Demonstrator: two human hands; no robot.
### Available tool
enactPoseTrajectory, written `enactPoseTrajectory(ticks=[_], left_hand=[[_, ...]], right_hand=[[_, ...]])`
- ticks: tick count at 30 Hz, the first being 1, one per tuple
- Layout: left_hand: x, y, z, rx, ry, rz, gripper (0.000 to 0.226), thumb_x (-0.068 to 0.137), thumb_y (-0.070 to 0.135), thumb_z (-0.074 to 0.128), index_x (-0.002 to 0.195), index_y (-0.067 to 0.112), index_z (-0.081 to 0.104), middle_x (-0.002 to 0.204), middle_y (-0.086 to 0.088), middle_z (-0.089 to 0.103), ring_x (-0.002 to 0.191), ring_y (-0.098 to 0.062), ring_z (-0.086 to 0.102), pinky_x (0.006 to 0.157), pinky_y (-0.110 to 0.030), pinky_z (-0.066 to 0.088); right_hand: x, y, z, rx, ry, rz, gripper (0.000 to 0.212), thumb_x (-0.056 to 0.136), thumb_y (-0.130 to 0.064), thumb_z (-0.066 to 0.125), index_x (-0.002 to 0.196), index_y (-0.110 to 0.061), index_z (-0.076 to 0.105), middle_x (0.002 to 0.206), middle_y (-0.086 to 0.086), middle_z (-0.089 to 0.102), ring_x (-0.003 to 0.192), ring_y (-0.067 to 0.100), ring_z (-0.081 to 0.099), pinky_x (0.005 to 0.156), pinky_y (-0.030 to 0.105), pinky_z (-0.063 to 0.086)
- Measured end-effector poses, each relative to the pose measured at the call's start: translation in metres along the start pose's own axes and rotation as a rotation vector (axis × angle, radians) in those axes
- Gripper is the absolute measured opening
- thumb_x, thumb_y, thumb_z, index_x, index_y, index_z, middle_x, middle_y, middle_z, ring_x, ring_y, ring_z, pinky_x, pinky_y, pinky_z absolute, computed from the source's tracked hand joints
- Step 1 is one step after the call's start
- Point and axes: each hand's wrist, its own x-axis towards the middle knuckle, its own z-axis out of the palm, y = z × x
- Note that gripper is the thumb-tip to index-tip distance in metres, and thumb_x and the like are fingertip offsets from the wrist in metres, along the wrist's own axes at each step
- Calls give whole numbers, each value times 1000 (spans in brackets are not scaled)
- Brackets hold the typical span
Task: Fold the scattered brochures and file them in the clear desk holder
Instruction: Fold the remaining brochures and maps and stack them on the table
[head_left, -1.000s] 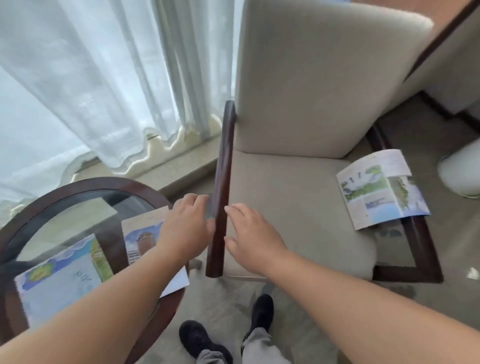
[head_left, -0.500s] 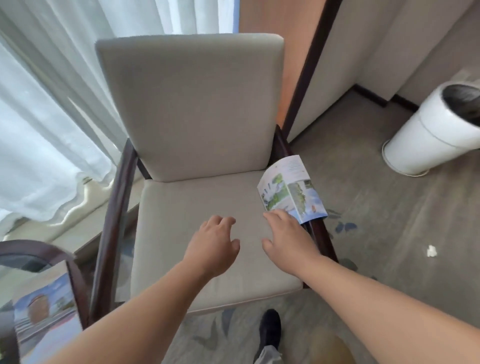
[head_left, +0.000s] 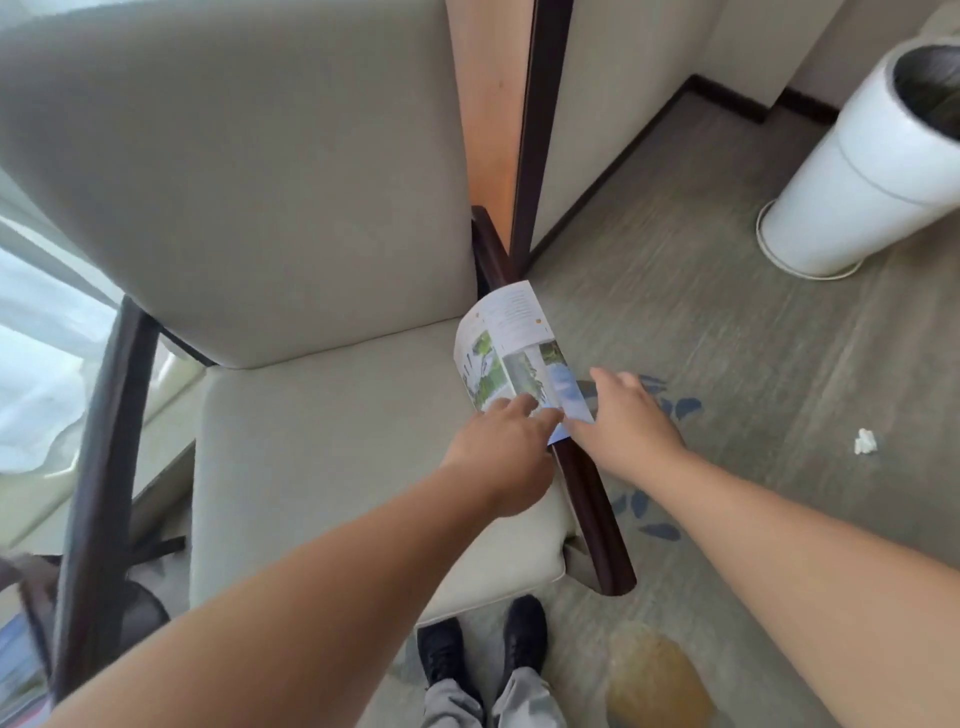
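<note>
An open brochure (head_left: 511, 353) with green and blue pictures lies half curled on the chair's right armrest (head_left: 592, 499) and the seat edge. My left hand (head_left: 501, 447) reaches over the seat, and its fingertips rest on the brochure's near edge. My right hand (head_left: 623, 421) comes in from the right with fingers spread. Its thumb is against the brochure's near right corner, which slips under the palm. Whether either hand pinches the paper does not show. The clear desk holder is out of view.
The beige padded chair (head_left: 322, 457) with dark wooden arms fills the left and centre. A white waste bin (head_left: 852, 171) stands at the far right on the grey carpet. A scrap of white paper (head_left: 865, 441) lies on the floor. My shoes (head_left: 483, 654) are below.
My view has swung right and closer to the chair. Both hands have moved forward and right from mid-seat onto the brochure's near edge. The round table has left the view.
</note>
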Motion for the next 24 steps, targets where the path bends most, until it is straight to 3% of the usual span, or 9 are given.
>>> enactPoseTrajectory(ticks=[3,7,10,13,16,19,22,24], left_hand=[[21,4,6,-13,-16,-3,47,92,24,45,139,24,42,136,-4,46,124,-27,43,99,-39,40],[26,-4,16,-63,-28,-49,49,92,25,47,141,24,39,136,-5,46,123,-27,44,97,-38,42],[27,-16,19,-78,-37,-94,52,93,29,48,144,23,37,140,-5,43,127,-27,43,99,-37,40],[33,-23,18,-142,-18,-157,53,94,30,48,145,24,36,143,-5,42,128,-26,43,96,-36,40],[41,-23,14,-315,63,-228,53,94,31,52,143,23,38,141,-8,45,126,-26,48,95,-34,40],[45,-29,-4,-563,258,-371,58,92,38,55,145,22,36,142,-8,45,127,-23,48,95,-30,37],[45,-45,-32,-596,433,-479,67,90,47,54,147,19,31,147,-9,38,133,-24,41,103,-32,33],[43,-58,-51,-541,437,-538,72,89,48,53,149,17,28,149,-12,34,135,-29,39,109,-40,34]], right_hand=[[19,1,9,40,-32,39,64,90,-44,58,142,-12,38,143,14,43,128,34,47,90,41,42],[38,1,22,99,-80,145,50,90,-46,55,123,-9,52,123,14,60,107,34,60,74,35,43],[44,-2,32,88,-65,179,44,88,-46,59,114,-10,56,114,12,63,98,33,60,69,32,40],[47,-10,31,54,17,159,23,92,-36,59,96,-15,51,103,9,63,81,28,53,58,30,34],[38,-15,23,6,176,36,18,97,-21,51,82,-18,40,96,7,59,75,26,46,54,31,27],[10,-22,19,-45,277,-202,22,97,-14,47,81,-20,33,94,5,49,71,28,45,53,33,23],[-23,-29,19,-78,246,-439,25,94,-10,47,81,-21,29,89,6,47,73,31,52,51,32,19],[-40,-33,16,-98,212,-536,27,91,-7,49,80,-21,29,84,3,44,71,28,52,51,32,23]])
